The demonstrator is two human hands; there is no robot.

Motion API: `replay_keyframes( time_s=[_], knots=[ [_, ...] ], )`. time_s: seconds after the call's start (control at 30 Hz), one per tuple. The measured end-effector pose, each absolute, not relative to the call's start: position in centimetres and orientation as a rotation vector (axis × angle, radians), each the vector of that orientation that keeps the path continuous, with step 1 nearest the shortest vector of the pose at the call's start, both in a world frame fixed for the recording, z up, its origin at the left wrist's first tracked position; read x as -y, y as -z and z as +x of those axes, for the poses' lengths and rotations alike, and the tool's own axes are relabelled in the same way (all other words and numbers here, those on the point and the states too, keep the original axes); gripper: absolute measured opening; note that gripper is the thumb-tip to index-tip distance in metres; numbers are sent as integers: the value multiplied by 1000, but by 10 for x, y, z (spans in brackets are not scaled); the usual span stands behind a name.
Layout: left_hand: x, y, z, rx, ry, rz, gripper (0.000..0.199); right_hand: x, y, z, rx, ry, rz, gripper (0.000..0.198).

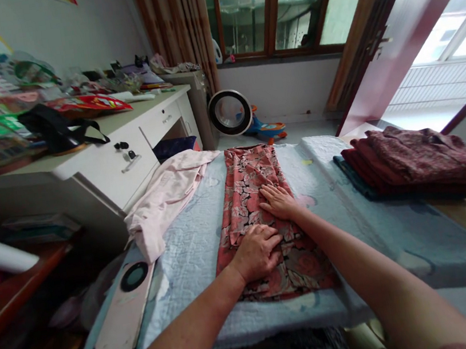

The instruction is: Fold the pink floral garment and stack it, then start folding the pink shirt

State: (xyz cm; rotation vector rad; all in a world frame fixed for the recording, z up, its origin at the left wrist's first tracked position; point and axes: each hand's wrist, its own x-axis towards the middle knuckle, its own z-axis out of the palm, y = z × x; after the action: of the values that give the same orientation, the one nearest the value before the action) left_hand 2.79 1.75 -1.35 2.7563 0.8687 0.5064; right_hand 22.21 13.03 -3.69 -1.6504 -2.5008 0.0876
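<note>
A red garment with a leaf and flower print [244, 190] lies folded lengthwise on a pale blue quilted cover [188, 261]. My left hand [257, 251] rests on its nearer half, fingers a little bent and apart. Farther up, toward its right edge, my right hand [279, 201] presses flat with the fingers spread. Neither hand grips the cloth. The garment's narrow end points away from me, and its wider end lies close to my body.
At the left edge lie a pale pink garment [170, 192] and a phone [124, 311]. A stack of folded dark red clothes [413, 163] sits at the right. Beyond the left side stands a white desk [115, 168] with cluttered items. A washing machine with its round door [230, 112] open is at the back.
</note>
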Motion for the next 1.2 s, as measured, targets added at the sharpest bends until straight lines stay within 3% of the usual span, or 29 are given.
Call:
replay_keyframes(
  time_s=[0.63, 0.9, 1.2],
  knots=[
    [-14, 18, 29, -900, -498, 2773, 42, -185, 37, 226, 2281, -127, -1871, 58],
    [-9, 14, 30, -942, -514, 2772, 45, -124, 22, 207, 2440, -131, -1484, 51],
    [-11, 19, 32, -880, -482, 2850, 39, -116, 36, 214, 2561, -125, -1561, 66]
  ],
)
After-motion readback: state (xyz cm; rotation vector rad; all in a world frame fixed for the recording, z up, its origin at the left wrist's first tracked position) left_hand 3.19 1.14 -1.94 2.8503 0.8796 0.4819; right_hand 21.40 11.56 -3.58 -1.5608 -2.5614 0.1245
